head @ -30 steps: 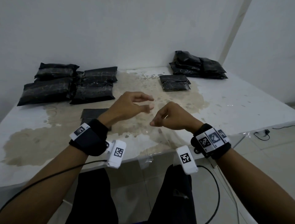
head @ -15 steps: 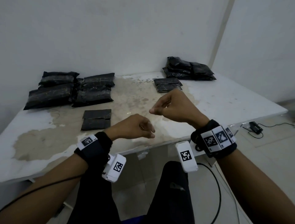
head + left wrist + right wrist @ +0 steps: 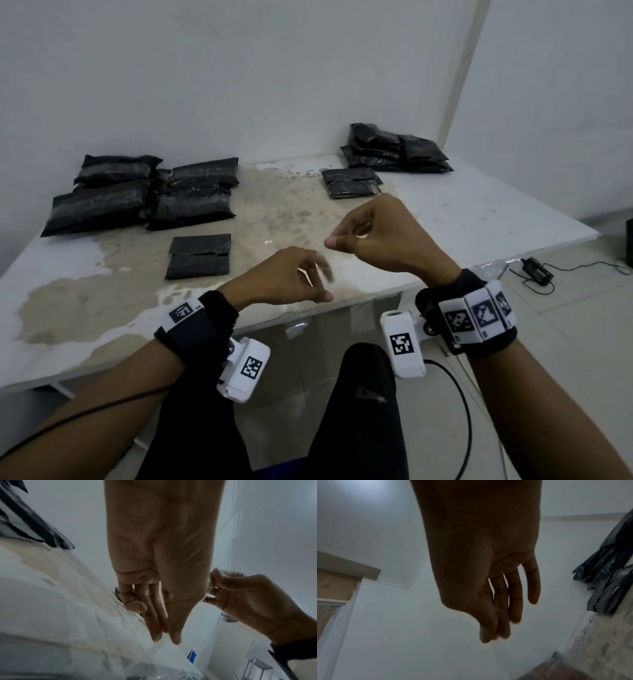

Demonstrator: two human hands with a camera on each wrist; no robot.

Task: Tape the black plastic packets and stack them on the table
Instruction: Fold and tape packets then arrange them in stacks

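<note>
Two flat black packets lie on the white table (image 3: 479, 219): one left of centre (image 3: 200, 257), one further back (image 3: 351, 183). Filled black packets are piled at the back left (image 3: 144, 195) and back right (image 3: 394, 149). My left hand (image 3: 322, 284) hovers over the front edge, thumb and fingertips (image 3: 173, 635) pinched together on a faint clear tape strip (image 3: 163, 655) that flares out below them. My right hand (image 3: 334, 240) is higher and to the right, curled, thumb against forefinger (image 3: 493, 635). It seems to pinch the other end of the clear tape.
Short clear strips hang from the table's front edge (image 3: 296, 329). A black charger with its cable lies on the floor at the right (image 3: 536, 274). My legs in dark trousers (image 3: 359, 411) are under the edge. White walls close the back and right.
My left hand has dropped from mid-table toward the front edge and closed its fingertips. My right hand has risen and moved back. The hands are now further apart.
</note>
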